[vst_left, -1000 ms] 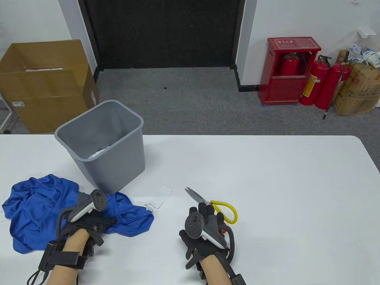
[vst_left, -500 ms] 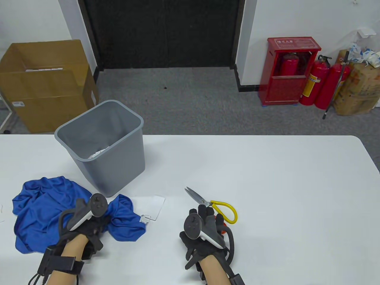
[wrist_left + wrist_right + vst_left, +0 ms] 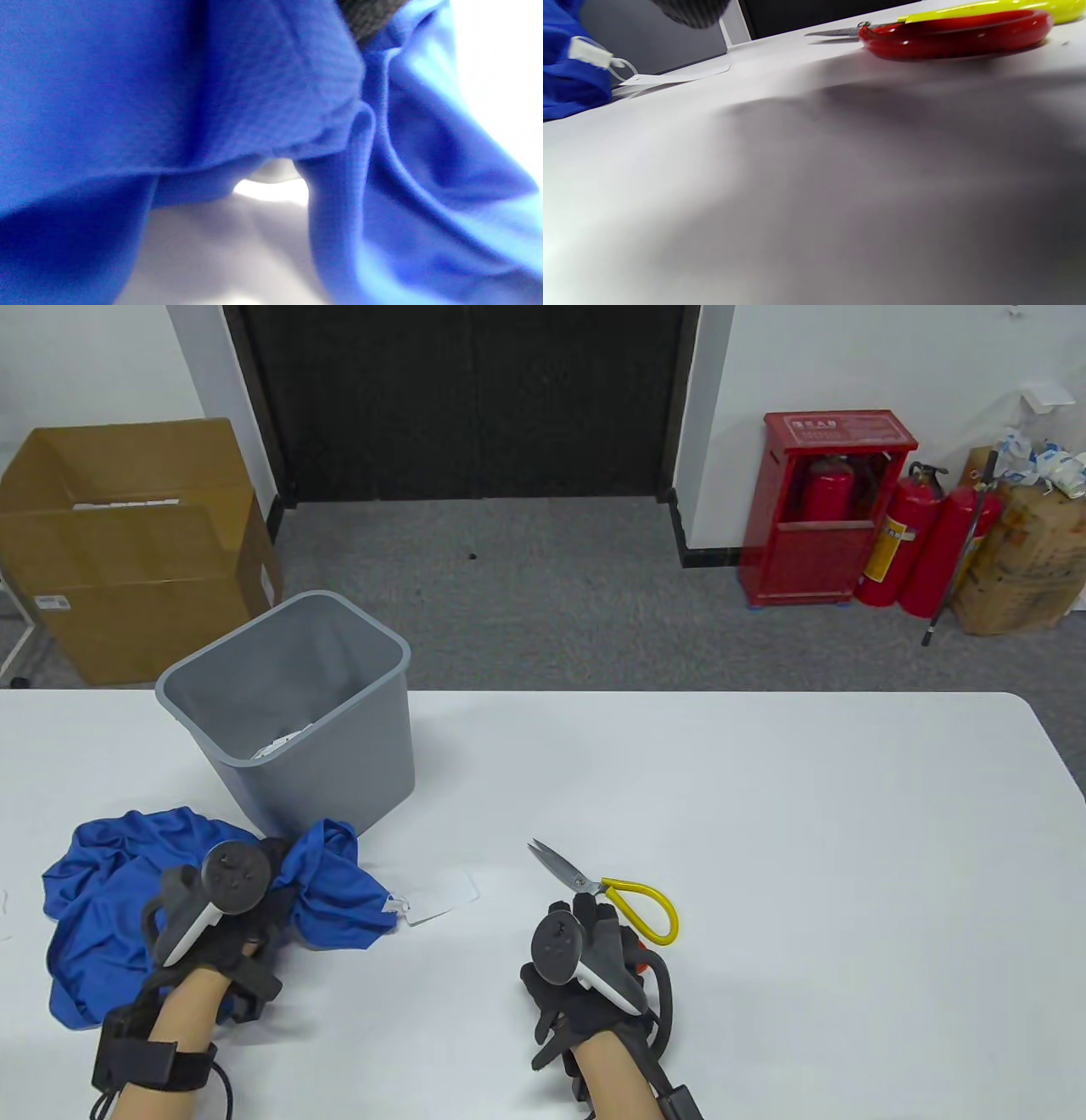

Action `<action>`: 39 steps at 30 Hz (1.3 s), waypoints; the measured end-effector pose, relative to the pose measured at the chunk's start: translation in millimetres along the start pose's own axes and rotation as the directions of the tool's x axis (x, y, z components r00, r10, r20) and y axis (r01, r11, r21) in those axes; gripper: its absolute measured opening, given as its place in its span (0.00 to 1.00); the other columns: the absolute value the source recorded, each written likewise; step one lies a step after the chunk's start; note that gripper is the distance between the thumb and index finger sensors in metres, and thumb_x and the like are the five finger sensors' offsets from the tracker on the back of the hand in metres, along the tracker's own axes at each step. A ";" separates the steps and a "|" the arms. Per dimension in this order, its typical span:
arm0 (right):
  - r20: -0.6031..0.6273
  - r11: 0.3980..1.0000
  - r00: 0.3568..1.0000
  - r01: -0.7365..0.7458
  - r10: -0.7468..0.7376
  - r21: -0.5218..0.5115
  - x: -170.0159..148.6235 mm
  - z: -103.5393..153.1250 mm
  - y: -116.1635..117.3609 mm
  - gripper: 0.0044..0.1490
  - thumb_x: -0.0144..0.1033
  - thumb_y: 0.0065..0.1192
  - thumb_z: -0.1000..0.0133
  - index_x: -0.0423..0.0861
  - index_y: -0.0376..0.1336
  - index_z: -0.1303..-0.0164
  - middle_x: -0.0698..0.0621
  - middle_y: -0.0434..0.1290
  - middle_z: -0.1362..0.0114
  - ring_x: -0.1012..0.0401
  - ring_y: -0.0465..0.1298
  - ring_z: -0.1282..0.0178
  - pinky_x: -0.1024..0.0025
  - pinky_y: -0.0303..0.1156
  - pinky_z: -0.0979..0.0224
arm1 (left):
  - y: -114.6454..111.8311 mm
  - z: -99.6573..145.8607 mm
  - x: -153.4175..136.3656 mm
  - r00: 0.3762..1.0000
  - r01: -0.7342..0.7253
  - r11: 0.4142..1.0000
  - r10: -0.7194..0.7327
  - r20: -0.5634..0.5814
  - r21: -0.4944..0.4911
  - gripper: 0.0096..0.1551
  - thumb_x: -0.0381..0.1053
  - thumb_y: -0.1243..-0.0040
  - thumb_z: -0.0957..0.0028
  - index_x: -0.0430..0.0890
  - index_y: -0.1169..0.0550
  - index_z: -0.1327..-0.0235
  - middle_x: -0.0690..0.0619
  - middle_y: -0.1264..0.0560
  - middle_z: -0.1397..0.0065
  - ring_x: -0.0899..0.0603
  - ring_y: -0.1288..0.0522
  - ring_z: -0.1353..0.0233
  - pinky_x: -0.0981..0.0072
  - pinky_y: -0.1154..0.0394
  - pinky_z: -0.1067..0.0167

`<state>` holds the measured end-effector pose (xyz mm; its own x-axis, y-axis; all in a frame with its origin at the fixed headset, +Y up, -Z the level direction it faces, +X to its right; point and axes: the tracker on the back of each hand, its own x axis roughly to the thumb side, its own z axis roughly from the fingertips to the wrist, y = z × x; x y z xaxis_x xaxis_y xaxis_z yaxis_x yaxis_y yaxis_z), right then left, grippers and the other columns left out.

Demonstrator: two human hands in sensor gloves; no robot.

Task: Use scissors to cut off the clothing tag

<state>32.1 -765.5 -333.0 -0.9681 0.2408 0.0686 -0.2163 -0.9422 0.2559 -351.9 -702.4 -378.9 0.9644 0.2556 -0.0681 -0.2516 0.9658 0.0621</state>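
Gripping blue garment, left hand

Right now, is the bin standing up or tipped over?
Standing up. The bin sits on the table with its open mouth facing upward.

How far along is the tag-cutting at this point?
Early. Nothing is cut: the white tag lies on the table, its loop joined to the blue garment. In hand: the left hand grips that garment. Left: the scissors lie flat beside the right hand, which must pick them up and cut.
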 end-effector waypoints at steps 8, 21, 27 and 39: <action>-0.063 0.991 0.997 -0.044 0.036 -0.130 -17.7 -8.5 -23.3 0.50 0.54 0.56 0.48 0.41 0.43 0.24 0.37 0.54 0.22 0.38 0.59 0.27 0.39 0.52 0.31 | 33.2 9.3 1.5 0.986 -0.158 0.984 0.152 0.064 0.086 0.27 0.55 0.39 0.41 0.68 0.30 0.28 0.54 0.22 0.33 0.46 0.20 0.37 0.31 0.39 0.23; -0.208 0.993 0.975 -0.096 0.080 -0.072 -43.8 -56.0 -48.2 0.35 0.38 0.72 0.55 0.45 0.64 0.37 0.43 0.75 0.37 0.43 0.79 0.44 0.49 0.75 0.47 | 71.8 29.4 6.9 0.957 -0.283 0.901 0.242 0.160 0.329 0.25 0.64 0.39 0.40 0.64 0.31 0.31 0.59 0.22 0.27 0.47 0.17 0.29 0.38 0.31 0.24; -0.301 0.986 0.940 -0.141 0.160 0.084 -43.0 -70.3 -34.4 0.49 0.46 0.74 0.58 0.36 0.57 0.32 0.33 0.67 0.30 0.37 0.74 0.40 0.48 0.75 0.43 | 80.3 34.4 14.7 0.948 -0.308 0.875 0.250 0.196 0.373 0.25 0.62 0.39 0.39 0.64 0.33 0.31 0.59 0.19 0.31 0.50 0.12 0.38 0.48 0.23 0.29; -0.258 0.958 0.923 -0.276 0.287 0.080 -29.8 -78.4 -33.0 0.42 0.38 0.74 0.63 0.31 0.66 0.42 0.32 0.77 0.44 0.41 0.82 0.53 0.54 0.81 0.57 | 90.1 43.2 19.2 0.921 -0.381 0.837 0.306 0.241 0.392 0.27 0.61 0.42 0.37 0.67 0.35 0.25 0.60 0.19 0.33 0.51 0.13 0.41 0.45 0.24 0.29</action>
<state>58.2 -759.8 -419.1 -0.9878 -0.1082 -0.1118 0.0697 -0.9503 0.3036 -352.5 -612.3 -331.6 0.8307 0.5208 0.1966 -0.5463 0.6945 0.4682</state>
